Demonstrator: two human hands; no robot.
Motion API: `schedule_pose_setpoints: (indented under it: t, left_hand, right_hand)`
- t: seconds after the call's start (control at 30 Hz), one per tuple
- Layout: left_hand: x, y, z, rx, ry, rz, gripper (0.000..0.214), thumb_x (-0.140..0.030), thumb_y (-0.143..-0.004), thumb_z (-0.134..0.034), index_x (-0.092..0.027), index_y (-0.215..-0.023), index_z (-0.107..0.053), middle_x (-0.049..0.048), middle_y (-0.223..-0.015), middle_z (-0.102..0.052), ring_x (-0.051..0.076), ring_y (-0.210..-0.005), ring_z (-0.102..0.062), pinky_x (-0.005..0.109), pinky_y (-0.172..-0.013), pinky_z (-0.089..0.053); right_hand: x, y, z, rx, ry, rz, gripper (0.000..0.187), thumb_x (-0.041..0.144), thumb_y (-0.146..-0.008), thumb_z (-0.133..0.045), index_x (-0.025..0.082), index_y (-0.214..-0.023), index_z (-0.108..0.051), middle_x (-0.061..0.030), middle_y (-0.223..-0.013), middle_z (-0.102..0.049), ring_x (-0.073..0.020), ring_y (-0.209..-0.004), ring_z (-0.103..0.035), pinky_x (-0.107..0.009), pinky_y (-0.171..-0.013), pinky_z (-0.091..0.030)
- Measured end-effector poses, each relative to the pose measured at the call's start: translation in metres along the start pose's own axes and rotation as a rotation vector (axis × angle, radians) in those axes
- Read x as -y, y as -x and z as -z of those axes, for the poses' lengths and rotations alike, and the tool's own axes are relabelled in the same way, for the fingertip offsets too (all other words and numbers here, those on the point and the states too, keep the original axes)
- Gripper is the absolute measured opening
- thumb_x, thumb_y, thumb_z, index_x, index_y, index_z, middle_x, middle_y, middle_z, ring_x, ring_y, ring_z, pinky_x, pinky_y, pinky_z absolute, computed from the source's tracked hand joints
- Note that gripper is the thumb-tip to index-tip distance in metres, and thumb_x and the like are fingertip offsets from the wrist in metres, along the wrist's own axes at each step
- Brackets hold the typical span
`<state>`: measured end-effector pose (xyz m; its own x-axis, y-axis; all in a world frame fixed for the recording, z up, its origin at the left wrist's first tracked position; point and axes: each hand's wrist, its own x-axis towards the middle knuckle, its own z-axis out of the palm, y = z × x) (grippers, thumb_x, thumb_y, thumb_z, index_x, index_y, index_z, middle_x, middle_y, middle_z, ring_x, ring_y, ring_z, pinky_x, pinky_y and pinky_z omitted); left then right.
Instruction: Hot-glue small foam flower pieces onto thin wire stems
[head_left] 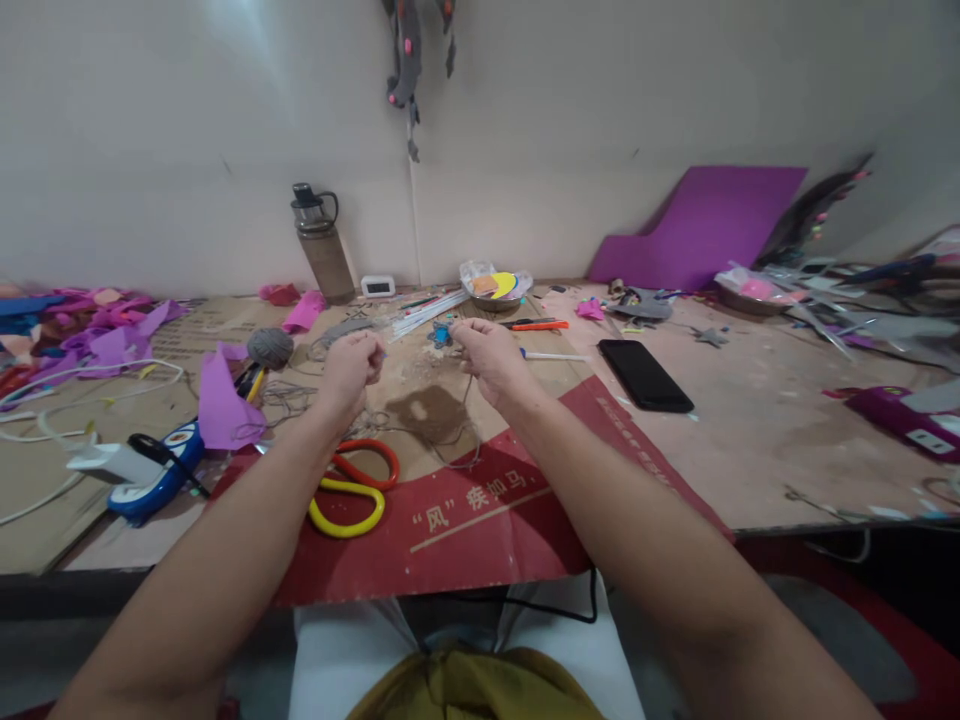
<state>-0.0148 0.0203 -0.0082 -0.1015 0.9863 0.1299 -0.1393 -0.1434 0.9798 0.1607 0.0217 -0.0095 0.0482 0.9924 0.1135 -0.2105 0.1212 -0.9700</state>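
Note:
My left hand (352, 370) is closed above the cardboard, its fingers curled in; what they hold is too small to make out. My right hand (484, 352) pinches with thumb and forefinger, and a strand of grey yarn (466, 395) hangs from it in a loop down to the board. Just left of its fingertips is a small blue piece (441, 335); I cannot tell if it is held or lying behind. Scissors (349, 508) with one red and one yellow handle lie beneath my left forearm. A ball of grey yarn (270, 347) sits left of my left hand.
A red-printed cardboard sheet (480, 530) covers the front of the table. A bottle (324, 250) stands by the wall. To the right lie a phone (645, 375), a white pen (555, 356) and an orange cutter (540, 324). Left are a blue power strip (161, 480) and felt scraps (82, 335).

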Motion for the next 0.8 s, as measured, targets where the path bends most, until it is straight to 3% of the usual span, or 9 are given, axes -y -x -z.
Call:
schedule_pose_setpoints:
  t: [0.07,0.17,0.3,0.37,0.43,0.5,0.67,0.8]
  left_hand:
    - [-0.001,0.000,0.002,0.012,0.015,0.000,0.011,-0.014,-0.050,-0.047,-0.017,-0.044,-0.039,-0.0073,-0.040,-0.023,0.002,-0.033,-0.017,0.016,-0.036,-0.009]
    - [-0.004,0.002,0.002,-0.003,0.005,0.014,0.014,-0.016,-0.047,-0.045,-0.018,-0.041,-0.033,-0.0069,-0.040,-0.020,0.002,-0.033,-0.015,0.018,-0.037,-0.007]
    - [-0.002,0.000,0.000,0.015,-0.002,0.049,0.011,-0.017,-0.053,-0.047,-0.017,-0.045,-0.039,-0.0072,-0.042,-0.023,0.002,-0.033,-0.018,0.018,-0.037,-0.008]
    - [0.003,-0.003,0.000,0.112,0.012,0.043,0.004,-0.015,-0.057,-0.050,-0.016,-0.059,-0.053,-0.0077,-0.046,-0.030,0.003,-0.036,-0.026,0.017,-0.038,-0.016]
    - [0.009,-0.006,0.001,0.207,-0.008,0.003,0.022,-0.014,-0.061,-0.053,-0.014,-0.080,-0.063,-0.0062,-0.052,-0.041,0.005,-0.043,-0.039,0.018,-0.043,-0.028]
    - [0.014,-0.008,0.002,0.243,-0.045,-0.012,0.026,-0.016,-0.065,-0.057,-0.013,-0.090,-0.064,-0.0050,-0.057,-0.048,0.006,-0.048,-0.045,0.019,-0.047,-0.033]
    - [0.012,-0.008,0.005,0.242,-0.114,0.006,0.027,-0.027,-0.069,-0.066,-0.011,-0.091,-0.062,-0.0025,-0.062,-0.055,0.008,-0.052,-0.051,0.020,-0.049,-0.037]
    - [0.005,-0.008,0.008,0.176,-0.109,0.033,0.026,-0.030,-0.066,-0.069,-0.012,-0.081,-0.059,-0.0038,-0.057,-0.051,0.005,-0.043,-0.040,0.019,-0.042,-0.028]
  right_hand:
    - [0.002,0.000,0.000,0.011,-0.054,-0.041,0.020,0.029,-0.060,-0.061,0.021,-0.059,-0.044,0.0095,-0.053,-0.029,-0.0059,-0.047,-0.021,-0.023,-0.046,-0.018]
    - [0.003,0.001,-0.001,0.011,-0.060,-0.055,0.018,0.028,-0.059,-0.060,0.020,-0.059,-0.043,0.0100,-0.052,-0.028,-0.0052,-0.047,-0.020,-0.023,-0.045,-0.016]
    - [0.000,-0.002,-0.001,-0.001,-0.012,-0.020,0.016,0.028,-0.059,-0.057,0.020,-0.060,-0.044,0.0095,-0.052,-0.032,-0.0049,-0.046,-0.024,-0.023,-0.045,-0.018]
    - [-0.004,-0.005,-0.002,-0.009,0.014,-0.013,0.014,0.029,-0.060,-0.056,0.020,-0.060,-0.045,0.0096,-0.051,-0.032,-0.0051,-0.046,-0.025,-0.023,-0.045,-0.018]
    - [-0.007,-0.008,-0.003,-0.014,0.040,-0.008,0.014,0.030,-0.061,-0.055,0.020,-0.059,-0.046,0.0097,-0.050,-0.031,-0.0054,-0.046,-0.024,-0.023,-0.045,-0.018]
    - [-0.009,-0.011,-0.003,-0.012,0.051,0.011,0.014,0.031,-0.061,-0.055,0.020,-0.060,-0.047,0.0096,-0.050,-0.032,-0.0057,-0.046,-0.025,-0.023,-0.046,-0.019]
    - [-0.010,-0.011,-0.004,0.012,0.052,0.049,0.014,0.031,-0.060,-0.054,0.020,-0.057,-0.045,0.0091,-0.049,-0.034,-0.0064,-0.046,-0.027,-0.023,-0.046,-0.021]
    - [-0.011,-0.011,-0.006,0.017,0.060,0.062,0.014,0.030,-0.060,-0.054,0.020,-0.056,-0.045,0.0089,-0.049,-0.034,-0.0064,-0.047,-0.027,-0.023,-0.047,-0.022]
